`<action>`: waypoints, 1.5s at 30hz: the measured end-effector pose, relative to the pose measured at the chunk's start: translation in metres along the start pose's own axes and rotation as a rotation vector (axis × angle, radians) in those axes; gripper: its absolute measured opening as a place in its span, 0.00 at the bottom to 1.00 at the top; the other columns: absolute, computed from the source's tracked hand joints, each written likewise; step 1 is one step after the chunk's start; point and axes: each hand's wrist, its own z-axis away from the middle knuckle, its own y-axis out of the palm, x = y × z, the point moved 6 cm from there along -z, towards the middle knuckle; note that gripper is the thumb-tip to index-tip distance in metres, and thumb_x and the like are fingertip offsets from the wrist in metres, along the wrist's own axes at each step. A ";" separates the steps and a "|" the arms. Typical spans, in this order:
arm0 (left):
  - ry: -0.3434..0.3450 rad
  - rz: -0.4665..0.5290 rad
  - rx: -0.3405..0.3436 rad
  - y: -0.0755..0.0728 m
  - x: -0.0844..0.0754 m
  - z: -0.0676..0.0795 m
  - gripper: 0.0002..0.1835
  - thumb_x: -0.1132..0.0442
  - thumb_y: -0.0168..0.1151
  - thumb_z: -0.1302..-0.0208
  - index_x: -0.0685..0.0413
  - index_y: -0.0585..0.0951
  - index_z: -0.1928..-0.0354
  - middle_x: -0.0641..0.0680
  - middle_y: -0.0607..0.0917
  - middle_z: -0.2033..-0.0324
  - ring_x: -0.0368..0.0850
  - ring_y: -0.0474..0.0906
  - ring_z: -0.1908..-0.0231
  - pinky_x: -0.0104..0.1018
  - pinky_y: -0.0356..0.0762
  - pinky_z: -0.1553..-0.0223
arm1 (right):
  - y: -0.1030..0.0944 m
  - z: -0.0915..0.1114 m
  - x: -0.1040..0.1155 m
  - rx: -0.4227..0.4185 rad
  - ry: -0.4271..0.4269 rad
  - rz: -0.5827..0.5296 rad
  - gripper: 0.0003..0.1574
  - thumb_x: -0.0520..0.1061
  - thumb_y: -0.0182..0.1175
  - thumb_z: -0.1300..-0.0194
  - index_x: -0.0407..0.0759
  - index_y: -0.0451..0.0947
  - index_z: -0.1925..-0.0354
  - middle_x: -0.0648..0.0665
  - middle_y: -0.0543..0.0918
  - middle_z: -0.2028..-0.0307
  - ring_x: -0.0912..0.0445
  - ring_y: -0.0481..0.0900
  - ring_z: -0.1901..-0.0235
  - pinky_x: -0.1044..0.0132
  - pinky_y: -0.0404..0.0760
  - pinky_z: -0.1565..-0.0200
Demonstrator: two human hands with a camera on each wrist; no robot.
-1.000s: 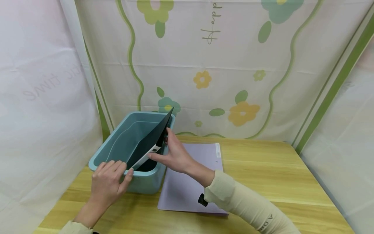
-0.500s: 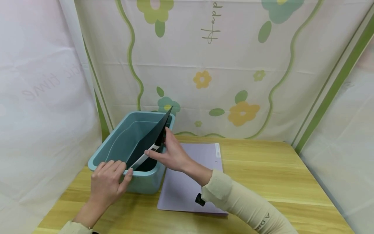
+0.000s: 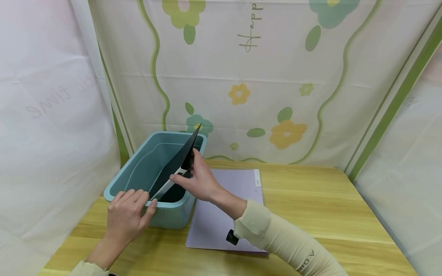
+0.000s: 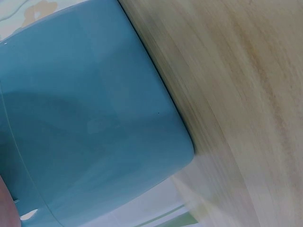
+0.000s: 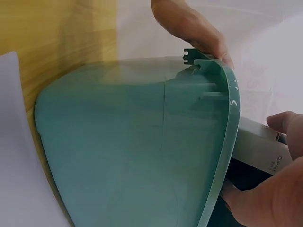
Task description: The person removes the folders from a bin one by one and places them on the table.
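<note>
A black clip file (image 3: 177, 158) with a white spine label leans inside a blue-green plastic bin (image 3: 169, 217), its upper corner sticking out above the rim. My right hand (image 3: 203, 180) holds the file by its spine side, thumb on the white label and fingers behind. In the right wrist view the printed spine (image 5: 258, 146) shows between thumb and fingers, past the bin's rim. My left hand (image 3: 126, 214) grips the bin's near rim at the front left, fingers over the edge. The left wrist view is mostly filled by the bin's outer wall (image 4: 104, 113). The file's lower part is hidden in the bin.
A purple folder (image 3: 221, 226) lies flat on the wooden table (image 3: 310, 203), right of the bin and under my right forearm. Behind the table hangs a flower-printed cloth (image 3: 262, 76), with more pale cloth at both sides.
My right hand and the clip file have shifted slightly to the left, and the file's top corner has moved left with them. The left hand stays on the rim.
</note>
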 end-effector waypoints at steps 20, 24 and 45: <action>-0.013 0.002 0.023 -0.001 0.000 0.000 0.29 0.41 0.41 0.23 0.52 0.67 0.79 0.45 0.63 0.84 0.46 0.60 0.82 0.45 0.62 0.76 | 0.006 -0.006 0.000 -0.048 0.131 -0.182 0.66 0.47 0.71 0.37 0.48 0.36 0.19 0.43 0.69 0.31 0.50 0.72 0.35 0.54 0.79 0.42; -0.013 0.007 0.019 -0.002 0.000 0.000 0.29 0.41 0.41 0.23 0.52 0.67 0.79 0.45 0.63 0.84 0.46 0.60 0.82 0.45 0.62 0.76 | 0.006 -0.007 0.001 -0.058 0.131 -0.185 0.65 0.45 0.71 0.38 0.47 0.38 0.19 0.44 0.72 0.34 0.51 0.75 0.38 0.55 0.81 0.45; -0.014 0.017 0.004 0.000 0.000 0.001 0.29 0.40 0.42 0.23 0.51 0.66 0.79 0.46 0.64 0.83 0.45 0.59 0.81 0.44 0.61 0.76 | 0.005 -0.014 -0.001 -0.107 0.171 -0.164 0.58 0.49 0.68 0.34 0.48 0.43 0.19 0.42 0.70 0.32 0.50 0.73 0.40 0.53 0.81 0.46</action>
